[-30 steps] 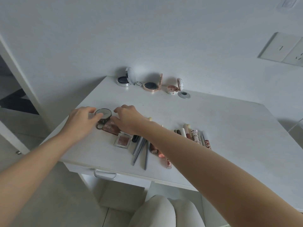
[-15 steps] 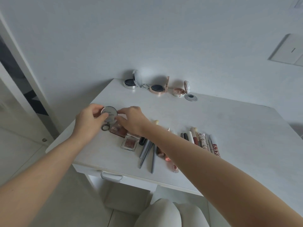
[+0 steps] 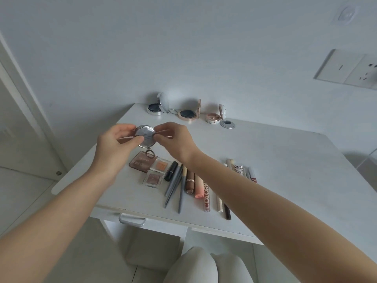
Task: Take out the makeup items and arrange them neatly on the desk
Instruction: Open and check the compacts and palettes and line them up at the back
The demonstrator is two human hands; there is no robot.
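Overhead, left hand (image 3: 114, 144) and right hand (image 3: 173, 139) pinching closed round silver compact (image 3: 145, 135), lifted above desk (image 3: 285, 160)

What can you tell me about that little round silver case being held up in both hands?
The round silver compact looks like brushed metal, closed, its flat lid tilted toward the camera with faint print across it. A small ring chain dangles from its lower edge. The left hand and right hand pinch its opposite sides, holding it above the white desk, over the brown palette.
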